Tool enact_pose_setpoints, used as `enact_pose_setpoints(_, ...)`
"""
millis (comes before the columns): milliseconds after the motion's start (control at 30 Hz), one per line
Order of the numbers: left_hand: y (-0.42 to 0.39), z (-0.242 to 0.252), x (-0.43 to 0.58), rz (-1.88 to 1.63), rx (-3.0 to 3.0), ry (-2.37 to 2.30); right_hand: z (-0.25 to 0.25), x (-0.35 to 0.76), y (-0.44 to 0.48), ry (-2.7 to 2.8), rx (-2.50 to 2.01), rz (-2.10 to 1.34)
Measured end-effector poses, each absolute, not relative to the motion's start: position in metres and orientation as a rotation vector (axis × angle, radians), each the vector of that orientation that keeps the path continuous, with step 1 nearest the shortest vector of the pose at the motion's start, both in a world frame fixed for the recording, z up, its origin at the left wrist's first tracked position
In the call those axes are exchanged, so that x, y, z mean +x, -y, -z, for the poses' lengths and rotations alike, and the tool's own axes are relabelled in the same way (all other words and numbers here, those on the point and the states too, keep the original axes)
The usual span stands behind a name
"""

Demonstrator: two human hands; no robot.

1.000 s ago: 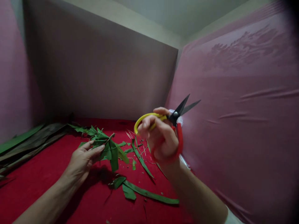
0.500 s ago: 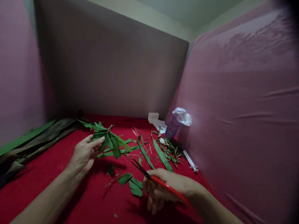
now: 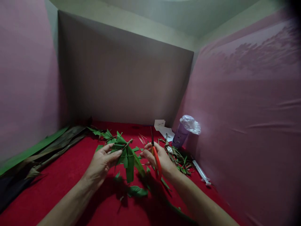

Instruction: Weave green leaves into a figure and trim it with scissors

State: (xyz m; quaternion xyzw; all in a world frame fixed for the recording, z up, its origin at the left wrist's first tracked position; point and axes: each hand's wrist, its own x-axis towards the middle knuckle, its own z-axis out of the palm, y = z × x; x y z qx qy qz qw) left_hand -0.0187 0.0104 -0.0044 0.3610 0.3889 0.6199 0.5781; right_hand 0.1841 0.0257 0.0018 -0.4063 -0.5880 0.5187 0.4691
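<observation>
My left hand (image 3: 102, 163) pinches a bunch of green leaves (image 3: 124, 152) and holds it just above the red cloth (image 3: 58, 185). My right hand (image 3: 157, 158) is closed round red-handled scissors (image 3: 155, 157), whose dark blades point up and away, shut or nearly shut. Its fingertips reach toward the right side of the leaf bunch. Cut leaf strips (image 3: 137, 191) lie on the cloth below both hands.
Long green and brown leaves (image 3: 39, 150) are piled along the left wall. A purple cup with a plastic cover (image 3: 184, 131), white paper (image 3: 164, 128), a heap of twigs (image 3: 180, 157) and a syringe (image 3: 201, 172) sit at the right. Pink walls close in both sides.
My right hand came down from mid-air with the scissors, swept low over the cloth, then rose beside the leaf bunch. My left hand kept hold of the leaves.
</observation>
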Motion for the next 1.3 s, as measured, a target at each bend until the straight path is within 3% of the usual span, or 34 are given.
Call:
enact_pose_setpoints(433, -0.002, 0.005, -0.012, -1.359, 0.826, -0.815, 0.004, 0.16, -0.016, 1.073, -0.695, -1.571)
enact_pose_setpoints(667, 0.008, -0.001, -0.005, -1.286, 0.786, -0.649, 0.01, 0.164, -0.017, 0.943, -0.651, -1.559)
enact_pose_setpoints(1300, 0.007, 0.012, 0.004, -1.118, 0.793, -0.775, 0.02, 0.164, -0.016, 0.978, -0.698, -1.564)
